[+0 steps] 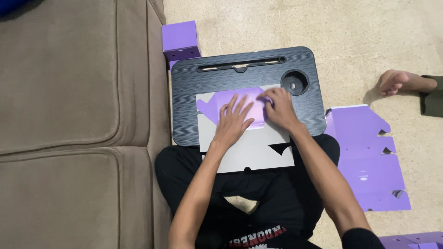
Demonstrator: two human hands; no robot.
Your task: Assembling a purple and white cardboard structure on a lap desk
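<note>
A flat cardboard box blank (251,147), grey on its upper face, lies on a black lap tray (184,106) across my knees. One purple flap (210,103) of it is folded over at the far end. My left hand (233,121) lies flat on that purple flap with the fingers spread. My right hand (278,107) presses down on the flap's right end, fingers curled at the fold.
A brown sofa (78,120) fills the left side. A folded purple box (181,40) stands on the floor beyond the tray. More flat purple blanks (369,161) lie on the floor to the right. Another person's bare foot (399,82) rests at the far right.
</note>
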